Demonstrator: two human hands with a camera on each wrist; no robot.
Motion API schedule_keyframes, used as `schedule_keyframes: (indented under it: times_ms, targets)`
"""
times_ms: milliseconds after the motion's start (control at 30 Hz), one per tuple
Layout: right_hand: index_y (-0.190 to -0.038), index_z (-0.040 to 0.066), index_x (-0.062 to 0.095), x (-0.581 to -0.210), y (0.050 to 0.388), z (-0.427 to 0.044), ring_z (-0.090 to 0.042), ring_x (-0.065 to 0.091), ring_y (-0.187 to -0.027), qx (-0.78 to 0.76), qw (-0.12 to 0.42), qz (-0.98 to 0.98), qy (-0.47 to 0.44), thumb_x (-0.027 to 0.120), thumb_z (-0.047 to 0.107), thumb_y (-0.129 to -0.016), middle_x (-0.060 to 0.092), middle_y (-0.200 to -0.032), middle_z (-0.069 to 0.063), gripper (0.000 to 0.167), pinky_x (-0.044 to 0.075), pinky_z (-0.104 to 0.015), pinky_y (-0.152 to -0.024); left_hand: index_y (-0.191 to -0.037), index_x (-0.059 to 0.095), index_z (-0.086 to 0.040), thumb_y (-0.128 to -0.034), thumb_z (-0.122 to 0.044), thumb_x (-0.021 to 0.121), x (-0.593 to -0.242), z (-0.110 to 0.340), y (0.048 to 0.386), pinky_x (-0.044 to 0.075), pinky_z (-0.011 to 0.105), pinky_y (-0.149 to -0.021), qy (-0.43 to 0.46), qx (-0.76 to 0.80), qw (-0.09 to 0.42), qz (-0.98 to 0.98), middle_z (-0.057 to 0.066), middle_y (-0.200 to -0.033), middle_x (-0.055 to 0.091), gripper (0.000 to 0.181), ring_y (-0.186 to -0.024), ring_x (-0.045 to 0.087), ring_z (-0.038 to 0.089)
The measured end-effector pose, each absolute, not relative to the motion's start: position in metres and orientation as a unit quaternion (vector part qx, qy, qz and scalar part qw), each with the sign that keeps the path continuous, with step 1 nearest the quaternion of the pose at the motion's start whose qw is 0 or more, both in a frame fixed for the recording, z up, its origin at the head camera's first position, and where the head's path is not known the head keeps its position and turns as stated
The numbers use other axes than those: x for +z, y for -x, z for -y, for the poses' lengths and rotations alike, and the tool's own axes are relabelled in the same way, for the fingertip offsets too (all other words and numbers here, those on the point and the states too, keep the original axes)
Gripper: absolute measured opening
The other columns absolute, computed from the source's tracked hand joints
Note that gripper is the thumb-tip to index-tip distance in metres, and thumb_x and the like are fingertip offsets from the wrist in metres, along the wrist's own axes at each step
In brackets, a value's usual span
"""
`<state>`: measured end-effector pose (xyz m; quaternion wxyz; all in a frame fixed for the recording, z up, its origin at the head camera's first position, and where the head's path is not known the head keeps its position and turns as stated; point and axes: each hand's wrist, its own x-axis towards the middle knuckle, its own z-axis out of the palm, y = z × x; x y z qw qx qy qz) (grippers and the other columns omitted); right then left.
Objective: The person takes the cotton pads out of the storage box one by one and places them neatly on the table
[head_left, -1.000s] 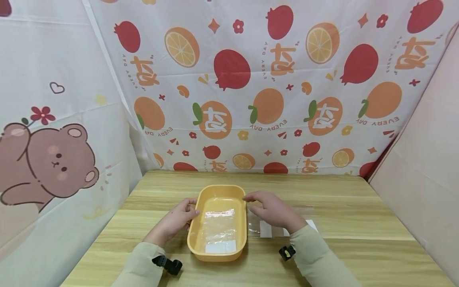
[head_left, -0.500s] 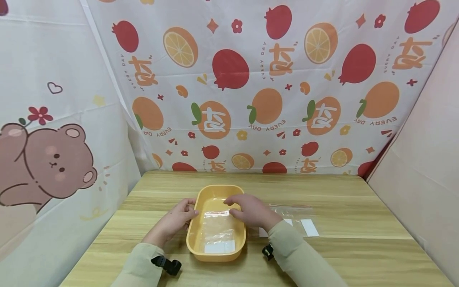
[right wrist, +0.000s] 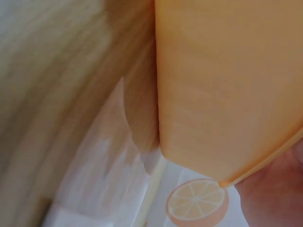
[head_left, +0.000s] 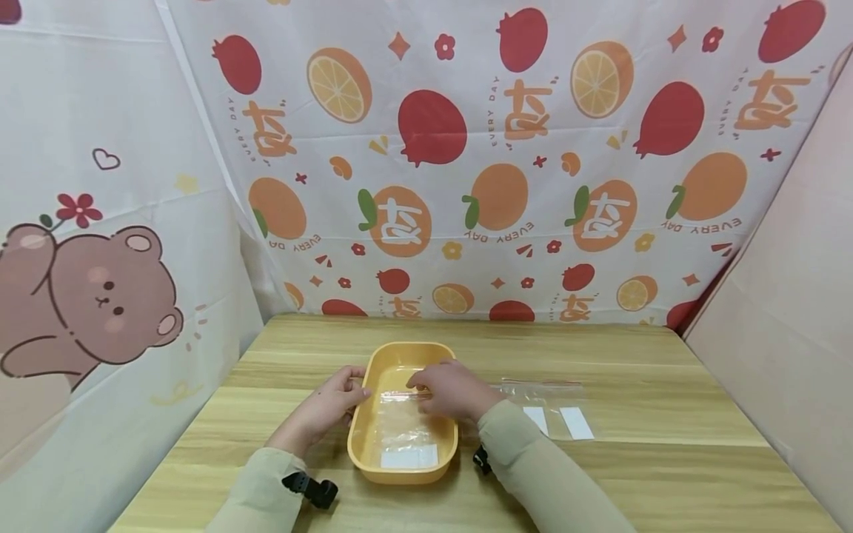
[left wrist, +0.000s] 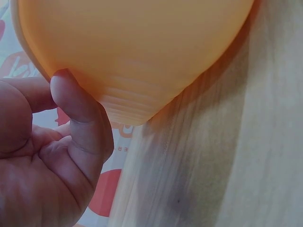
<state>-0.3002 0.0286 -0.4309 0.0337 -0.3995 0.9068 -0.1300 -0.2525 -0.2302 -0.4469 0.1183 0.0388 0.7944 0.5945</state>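
A yellow plastic tray (head_left: pixel 403 477) stands on the table, with a clear zip bag (head_left: pixel 403 426) lying flat in it. The bag bears a white label (head_left: pixel 409 457) at its near end. My left hand (head_left: pixel 329 406) grips the tray's left rim, and the left wrist view shows a bent finger (left wrist: pixel 78 101) against the outer wall. Over the right rim reaches my right hand (head_left: pixel 453 390), its fingertips at the bag's zip end. Whether they pinch the bag is hidden. In the right wrist view only a part of that hand (right wrist: pixel 274 191) shows beyond the rim.
More clear zip bags with white labels (head_left: pixel 576 423) lie on the wooden table (head_left: pixel 633 385) to the right of the tray, partly behind my right forearm. A fruit-print cloth (head_left: pixel 493 244) hangs along the back, and a bear-print cloth (head_left: pixel 106 296) on the left.
My right hand has moved left from the tray's right rim into the tray, over the bag's zip end. The left hand and the tray have stayed in place.
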Motion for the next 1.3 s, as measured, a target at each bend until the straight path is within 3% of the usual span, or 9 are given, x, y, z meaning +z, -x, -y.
schedule_keyframes:
  times_ms: [200, 333, 667, 933, 1167, 1300]
  targets:
    - [-0.121, 0.023, 0.073, -0.437, 0.305, -0.019, -0.003, 0.056, -0.080, -0.100, 0.050, -0.913, 0.393, 0.078, 0.020, -0.082, 0.065, -0.090, 0.016, 0.039, 0.026, -0.041, -0.112, -0.144, 0.040, 0.001, -0.1042, -0.012, 0.054, -0.448, 0.230, 0.251, 0.054, 0.039, -0.062, -0.041, 0.594, 0.113, -0.796, 0.019, -0.099, 0.056, 0.044, -0.076, 0.062, 0.026]
    - [-0.118, 0.028, 0.073, -0.439, 0.304, -0.015, -0.003, 0.056, -0.087, -0.045, 0.039, -0.919, 0.390, 0.080, 0.021, -0.078, 0.065, -0.096, 0.017, 0.041, 0.031, -0.045, -0.107, -0.145, 0.037, 0.002, -0.1044, -0.012, 0.053, -0.450, 0.231, 0.251, 0.054, 0.038, -0.061, -0.049, 0.596, 0.121, -0.792, 0.021, -0.101, 0.056, 0.045, -0.077, 0.062, 0.026]
    - [-0.116, 0.030, 0.072, -0.435, 0.299, -0.008, -0.006, 0.056, -0.098, 0.001, 0.025, -0.927, 0.374, 0.077, 0.023, -0.084, 0.064, -0.103, 0.015, 0.033, 0.038, -0.044, -0.095, -0.145, 0.038, 0.001, -0.1045, -0.013, 0.054, -0.451, 0.232, 0.253, 0.054, 0.039, -0.061, -0.050, 0.596, 0.119, -0.793, 0.019, -0.101, 0.056, 0.046, -0.078, 0.062, 0.026]
    - [-0.116, 0.031, 0.071, -0.436, 0.301, -0.006, -0.008, 0.060, -0.099, -0.008, 0.028, -0.933, 0.357, 0.063, 0.018, -0.095, 0.066, -0.104, 0.011, 0.026, 0.039, -0.042, -0.095, -0.144, 0.039, 0.000, -0.1042, -0.013, 0.055, -0.449, 0.231, 0.253, 0.053, 0.038, -0.061, -0.043, 0.593, 0.117, -0.796, 0.019, -0.100, 0.055, 0.045, -0.078, 0.061, 0.026]
    - [-0.116, 0.036, 0.072, -0.439, 0.304, -0.006, -0.006, 0.062, -0.109, -0.018, 0.040, -0.935, 0.353, 0.060, 0.008, -0.091, 0.071, -0.114, 0.015, 0.039, 0.032, -0.051, -0.108, -0.145, 0.038, 0.001, -0.1042, -0.013, 0.054, -0.448, 0.231, 0.253, 0.054, 0.037, -0.061, -0.051, 0.597, 0.121, -0.791, 0.020, -0.101, 0.055, 0.046, -0.079, 0.061, 0.026]
    - [-0.115, 0.046, 0.072, -0.439, 0.306, -0.006, -0.003, 0.061, -0.108, -0.022, 0.055, -0.933, 0.356, 0.062, 0.003, -0.086, 0.070, -0.115, 0.019, 0.053, 0.035, -0.046, -0.108, -0.145, 0.038, 0.001, -0.1041, -0.012, 0.054, -0.450, 0.232, 0.254, 0.053, 0.036, -0.060, -0.052, 0.599, 0.121, -0.790, 0.019, -0.100, 0.055, 0.046, -0.077, 0.062, 0.025]
